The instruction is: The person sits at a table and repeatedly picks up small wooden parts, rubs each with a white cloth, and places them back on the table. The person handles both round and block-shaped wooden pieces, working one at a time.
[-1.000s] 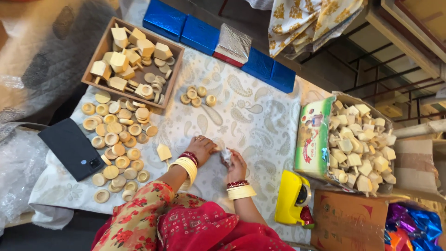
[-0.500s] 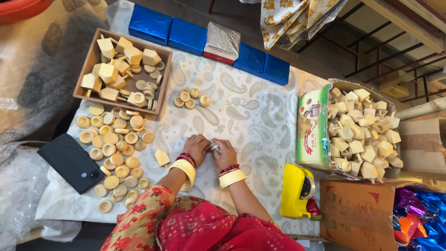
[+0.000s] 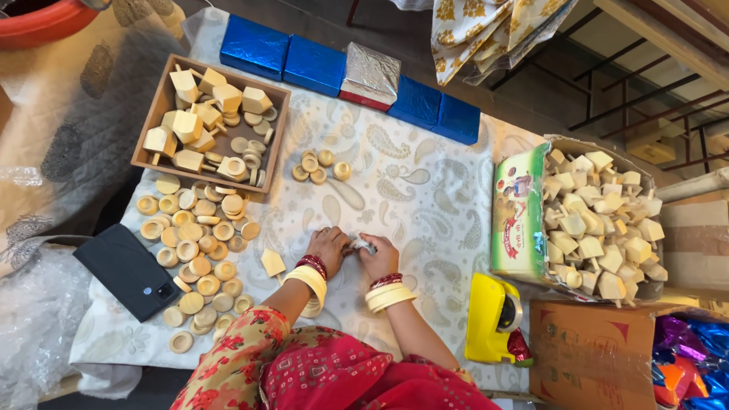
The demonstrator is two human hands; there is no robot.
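Matt pale wooden rings (image 3: 199, 254), shiny blue foil blocks (image 3: 315, 66), glossy yellow plastic tape dispenser (image 3: 490, 319), paisley cloth (image 3: 410, 197)

We see a paisley cloth (image 3: 425, 205) over the work surface, a dark floor (image 3: 395, 30) above, daylight falling evenly.

Both hands meet over the patterned cloth (image 3: 425, 197): the left hand (image 3: 328, 249) and right hand (image 3: 380, 258) pinch a small silvery piece (image 3: 362, 244) between their fingers. Wooden rings (image 3: 199, 254) lie scattered to the left, near a dark phone (image 3: 129, 270); a yellow tape dispenser (image 3: 492, 317) sits to the right.
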